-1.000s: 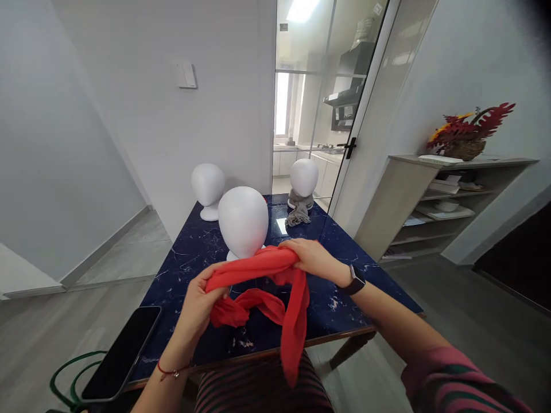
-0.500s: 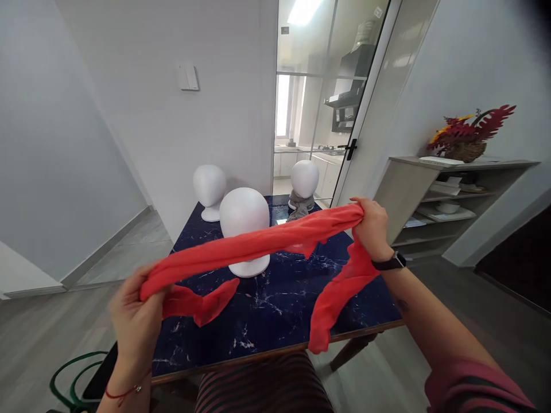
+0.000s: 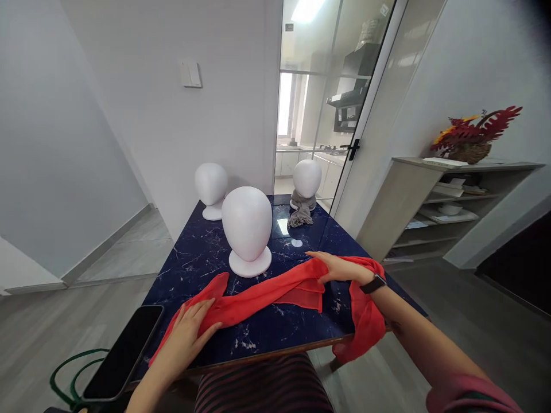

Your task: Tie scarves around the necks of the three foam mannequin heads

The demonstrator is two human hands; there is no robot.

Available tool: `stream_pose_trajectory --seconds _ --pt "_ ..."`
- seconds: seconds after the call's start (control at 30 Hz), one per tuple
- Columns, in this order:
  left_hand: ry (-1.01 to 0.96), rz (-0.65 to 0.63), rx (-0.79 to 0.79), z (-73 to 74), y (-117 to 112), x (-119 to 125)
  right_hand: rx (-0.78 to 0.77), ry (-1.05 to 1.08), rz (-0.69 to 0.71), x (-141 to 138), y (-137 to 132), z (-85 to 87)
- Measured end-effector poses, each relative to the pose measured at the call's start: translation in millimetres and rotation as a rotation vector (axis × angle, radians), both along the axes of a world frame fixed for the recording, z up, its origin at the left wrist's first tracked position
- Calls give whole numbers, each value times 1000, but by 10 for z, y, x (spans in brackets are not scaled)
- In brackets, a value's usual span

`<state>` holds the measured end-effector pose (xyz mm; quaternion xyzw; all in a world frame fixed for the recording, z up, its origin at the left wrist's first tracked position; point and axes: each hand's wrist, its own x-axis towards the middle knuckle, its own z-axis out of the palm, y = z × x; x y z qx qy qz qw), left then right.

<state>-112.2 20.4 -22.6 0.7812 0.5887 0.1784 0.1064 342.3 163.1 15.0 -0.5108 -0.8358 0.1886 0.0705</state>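
A long red scarf (image 3: 253, 303) lies across the front of the dark blue marbled table (image 3: 275, 344), its right end hanging over the front edge. My left hand (image 3: 191, 327) rests on the scarf's left part with fingers spread. On the right part lies my right hand (image 3: 329, 267), its fingers stretched out and touching the cloth. Just behind the scarf stands a white mannequin head (image 3: 247, 223) on a round base. Two more heads are at the back: a bare white one (image 3: 210, 184) on the left and one (image 3: 307, 178) on the right with a grey scarf (image 3: 302, 211) round its neck.
A black phone (image 3: 124, 351) lies at the table's front left corner, near a green cord (image 3: 71, 370). Behind the table are a wall and a glass door (image 3: 316, 109). A shelf unit (image 3: 387, 201) with a flower basket (image 3: 469, 150) stands at the right.
The red scarf, stretched between both closed hands above the table, has come down onto the tabletop. Both hands have lowered and let go, and the phone is now uncovered.
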Motion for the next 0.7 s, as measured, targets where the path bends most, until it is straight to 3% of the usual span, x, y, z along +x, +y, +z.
stream_pose_trajectory --seconds 0.07,0.2,0.3,0.43,0.53,0.7 --pt "7 8 26 -6 19 98 -16 92 103 -199 -41 50" --pt "44 -5 38 -32 82 283 53 -38 -4 -391 14 -38" --pt "62 0 101 -18 93 280 68 -79 46 -365 86 -129" --pt "95 73 258 67 17 143 319 -37 85 -303 26 -205" --pt "120 12 243 125 -75 115 526 -142 136 -276 -128 -324" --pt "8 -21 362 146 -11 361 659 -174 160 -216 -308 -531"
